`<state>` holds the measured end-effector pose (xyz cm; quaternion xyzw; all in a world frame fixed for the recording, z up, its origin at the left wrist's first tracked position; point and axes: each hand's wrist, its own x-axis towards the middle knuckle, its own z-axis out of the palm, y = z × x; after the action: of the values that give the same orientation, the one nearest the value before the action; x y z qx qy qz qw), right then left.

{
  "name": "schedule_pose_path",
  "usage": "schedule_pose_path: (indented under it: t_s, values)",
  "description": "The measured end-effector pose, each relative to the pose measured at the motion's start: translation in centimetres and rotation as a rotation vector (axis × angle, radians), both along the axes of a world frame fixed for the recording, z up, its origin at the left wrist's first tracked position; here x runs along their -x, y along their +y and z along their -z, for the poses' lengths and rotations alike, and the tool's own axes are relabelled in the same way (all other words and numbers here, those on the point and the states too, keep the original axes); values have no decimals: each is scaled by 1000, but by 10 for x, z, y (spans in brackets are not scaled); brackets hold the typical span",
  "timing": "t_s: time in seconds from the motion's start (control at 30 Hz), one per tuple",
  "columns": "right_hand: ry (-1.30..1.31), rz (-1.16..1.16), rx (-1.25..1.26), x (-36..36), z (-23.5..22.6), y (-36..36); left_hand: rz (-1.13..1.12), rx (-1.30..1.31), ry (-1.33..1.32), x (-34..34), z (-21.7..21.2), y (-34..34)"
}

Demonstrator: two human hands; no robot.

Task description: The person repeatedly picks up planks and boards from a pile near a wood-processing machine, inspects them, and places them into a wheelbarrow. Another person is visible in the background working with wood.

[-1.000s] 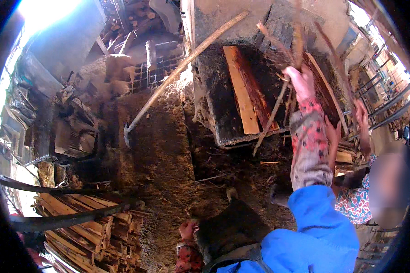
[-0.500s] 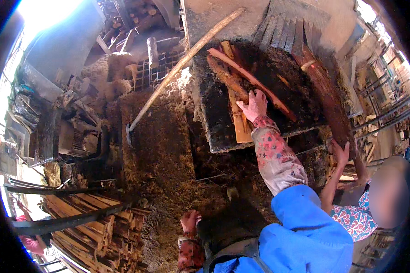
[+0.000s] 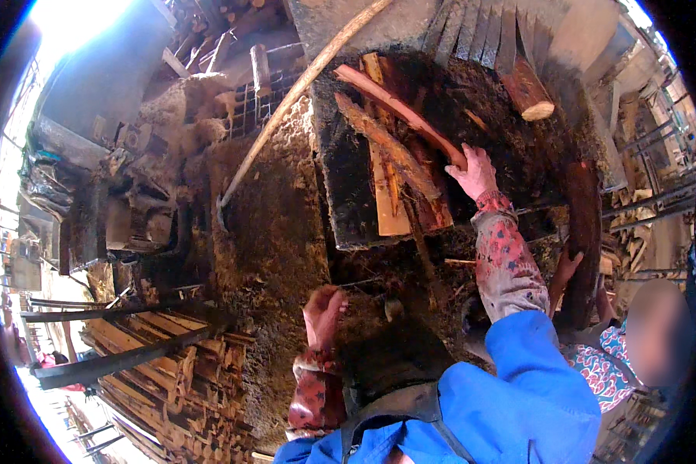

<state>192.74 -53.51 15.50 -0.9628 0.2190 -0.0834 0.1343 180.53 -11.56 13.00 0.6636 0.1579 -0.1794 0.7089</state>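
My right hand point(image 3: 475, 172) grips the near end of a long reddish wood strip point(image 3: 400, 110), which lies slanting across a dark tabletop point(image 3: 329, 182). Left of that hand, under and beside the strip, are a rough bark-edged piece of wood point(image 3: 387, 143) and a pale yellow board point(image 3: 392, 213) jutting past the table's near edge. My left hand point(image 3: 325, 313) is raised in front of my body, away from the wood. Its fingers are loosely curled, a little blurred, with nothing seen in them.
At the right, a co-worker's hand point(image 3: 568, 267) holds a thick reddish log point(image 3: 584, 224). A cut log end point(image 3: 535, 100) pokes out under hanging strips point(image 3: 479, 39). A long-handled tool point(image 3: 301, 83) leans at the table's left side. Split wood point(image 3: 151, 359) is stacked lower left behind a metal bar point(image 3: 124, 359).
My right hand has moved right, from the bark-edged piece to the end of the reddish strip. My left hand has risen. The co-worker's log has been drawn away from the hanging strips.
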Motion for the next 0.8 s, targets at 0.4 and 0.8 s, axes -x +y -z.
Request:
schedule_pose_path:
  t_s: [0.4, 0.8]
  values:
    - [-163, -267, -746, 8, 0, 8, 173, -259, -411, -126, -35, -122]
    - [-193, -282, -355, 1, 17, 47, 202, -734, -459, -176, -13, -172]
